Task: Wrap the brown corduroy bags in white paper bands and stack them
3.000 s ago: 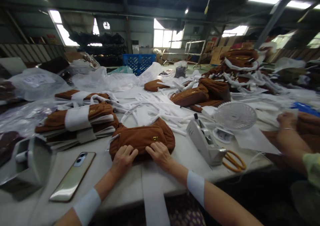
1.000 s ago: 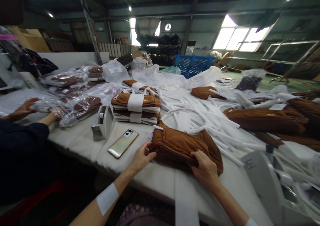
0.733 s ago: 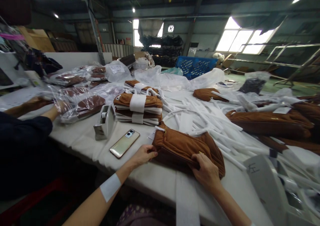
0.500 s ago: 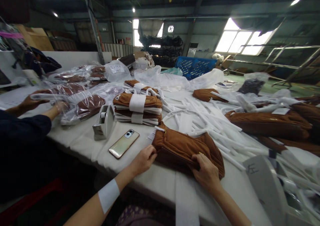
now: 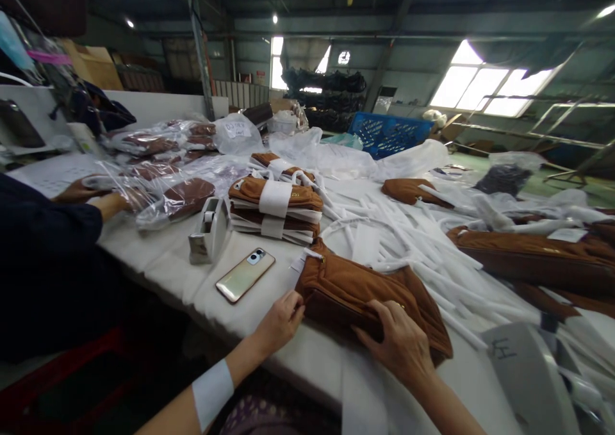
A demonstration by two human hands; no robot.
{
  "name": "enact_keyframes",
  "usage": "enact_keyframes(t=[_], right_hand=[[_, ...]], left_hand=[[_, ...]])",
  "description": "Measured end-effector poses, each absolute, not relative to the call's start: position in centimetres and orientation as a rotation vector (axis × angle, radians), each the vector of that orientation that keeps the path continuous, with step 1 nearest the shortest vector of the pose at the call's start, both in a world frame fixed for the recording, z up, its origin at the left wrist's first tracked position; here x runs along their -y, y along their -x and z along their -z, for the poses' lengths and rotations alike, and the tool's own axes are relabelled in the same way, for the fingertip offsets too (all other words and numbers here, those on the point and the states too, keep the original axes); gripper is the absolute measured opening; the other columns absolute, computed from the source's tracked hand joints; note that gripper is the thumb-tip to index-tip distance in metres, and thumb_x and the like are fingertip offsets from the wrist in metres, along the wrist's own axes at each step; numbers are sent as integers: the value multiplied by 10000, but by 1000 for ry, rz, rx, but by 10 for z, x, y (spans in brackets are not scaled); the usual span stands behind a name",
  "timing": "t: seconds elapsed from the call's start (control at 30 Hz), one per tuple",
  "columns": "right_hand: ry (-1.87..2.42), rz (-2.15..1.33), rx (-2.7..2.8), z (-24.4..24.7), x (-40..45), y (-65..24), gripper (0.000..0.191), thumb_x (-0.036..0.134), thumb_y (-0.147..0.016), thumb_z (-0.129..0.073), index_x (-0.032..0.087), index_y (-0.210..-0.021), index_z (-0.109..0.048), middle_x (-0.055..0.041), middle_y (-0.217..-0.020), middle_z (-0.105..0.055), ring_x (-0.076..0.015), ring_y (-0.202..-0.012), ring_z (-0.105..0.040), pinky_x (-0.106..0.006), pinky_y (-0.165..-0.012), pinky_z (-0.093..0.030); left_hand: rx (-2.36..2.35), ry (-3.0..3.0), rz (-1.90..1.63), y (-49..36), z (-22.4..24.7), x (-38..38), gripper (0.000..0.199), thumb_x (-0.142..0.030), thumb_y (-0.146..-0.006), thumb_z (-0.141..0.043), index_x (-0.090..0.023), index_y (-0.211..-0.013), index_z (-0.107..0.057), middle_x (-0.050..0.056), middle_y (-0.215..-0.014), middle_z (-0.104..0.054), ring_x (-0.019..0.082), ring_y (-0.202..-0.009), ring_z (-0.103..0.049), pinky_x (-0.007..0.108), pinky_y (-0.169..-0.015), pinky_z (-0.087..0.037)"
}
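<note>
A brown fabric bag (image 5: 355,281) lies at the near edge of the white-covered table, its dark side facing me. My left hand (image 5: 281,320) pinches the bag's left lower corner, fingers closed. On the bag's front side rests my right hand (image 5: 398,342), thumb below and fingers on top, gripping the edge near a small gold mark. Left of the bag is a gold phone (image 5: 246,275), and behind the phone stands a grey tape dispenser (image 5: 209,232). A stack of brown bags (image 5: 275,209) wrapped with a white band sits behind.
White strips (image 5: 408,249) spread over the table behind the bag. More brown bags (image 5: 533,255) lie at right, beside a large grey dispenser (image 5: 526,377). At left, a person's hands (image 5: 113,198) handle plastic-wrapped brown items (image 5: 187,196). A blue crate (image 5: 389,134) stands at the back.
The view has turned slightly left, so things sit further right. My right hand's fingers have spread more over the bag's front, while my left hand stays at its corner.
</note>
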State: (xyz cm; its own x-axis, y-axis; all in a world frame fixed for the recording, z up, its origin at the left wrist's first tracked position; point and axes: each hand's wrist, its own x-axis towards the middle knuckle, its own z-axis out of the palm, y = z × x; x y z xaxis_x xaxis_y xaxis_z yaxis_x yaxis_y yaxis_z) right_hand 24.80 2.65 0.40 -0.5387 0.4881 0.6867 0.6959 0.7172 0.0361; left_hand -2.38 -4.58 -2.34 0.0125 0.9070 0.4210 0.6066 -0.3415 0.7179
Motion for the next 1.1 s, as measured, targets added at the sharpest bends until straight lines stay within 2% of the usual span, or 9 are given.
enact_keyframes(t=[0.17, 0.27, 0.4, 0.57, 0.67, 0.73, 0.87, 1.0, 1.1], right_hand=[[647, 235, 2477, -40, -29, -193, 506, 450, -856, -680, 168, -1247, -526, -126, -1108, -587, -259, -960, -565, -377, -829, -456], [657, 174, 2604, -49, -35, -161, 484, 323, -804, -742, 194, -1225, -541, -97, -1039, -593, -249, -901, -568, -361, -759, -457], [704, 29, 2688, -44, -43, -148, 302, 191, -800, -712, 208, -1065, -567, -45, -930, -586, -208, -822, -579, -311, -700, -446], [703, -138, 2551, -27, -46, -153, 167, 171, -851, -627, 195, -984, -528, -28, -882, -601, -182, -778, -592, -284, -674, -429], [677, -159, 2449, -18, -44, -153, 69, 203, -894, -568, 197, -939, -517, -22, -830, -595, -174, -740, -590, -276, -647, -417], [651, -163, 2412, -14, -42, -153, 38, 228, -919, -536, 197, -928, -516, -24, -814, -594, -170, -724, -589, -272, -635, -414], [643, -165, 2404, -12, -42, -153, 53, 251, -929, -514, 199, -917, -518, -29, -798, -599, -168, -701, -589, -268, -615, -410], [657, -186, 2400, -13, -43, -153, 50, 254, -916, -525, 204, -913, -521, -27, -795, -605, -171, -697, -595, -272, -617, -414], [679, -221, 2383, -15, -43, -155, 61, 269, -907, -540, 210, -915, -527, -24, -802, -605, -169, -700, -596, -268, -617, -421]], left_hand=[[-1545, -1905, -1250, 24, 19, 48, 73, -204, -916, -420, -220, -882, -482, 29, -856, -520, 184, -814, -515, 318, -766, -427], [-1549, -1821, -1254, 25, 15, 49, 71, -209, -897, -443, -217, -865, -505, 39, -872, -545, 190, -837, -528, 325, -790, -438], [-1575, -1598, -1261, 27, 14, 46, 81, -271, -884, -500, -216, -835, -534, 29, -827, -591, 183, -813, -577, 310, -788, -462], [-1584, -1135, -1219, 32, 23, 28, 286, -421, -932, -411, -176, -968, -553, 27, -778, -651, 154, -636, -638, 272, -616, -506], [-1542, -992, -1117, 36, 21, 17, 419, -552, -884, -467, -150, -850, -583, 16, -674, -617, 134, -537, -589, 239, -508, -454], [-1510, -951, -1024, 39, 16, 10, 445, -589, -814, -562, -150, -742, -577, -1, -579, -569, 113, -449, -519, 215, -421, -356], [-1456, -881, -859, 41, 2, -2, 367, -486, -708, -686, -172, -623, -518, -42, -495, -480, 63, -338, -357, 208, -359, -180], [-1443, -845, -818, 38, -6, -9, 267, -366, -706, -643, -190, -601, -471, -74, -479, -403, 40, -338, -250, 208, -376, -149], [-1505, -891, -925, 37, -7, -6, 224, -324, -737, -583, -195, -607, -455, -76, -504, -395, 46, -378, -265, 213, -404, -187]])
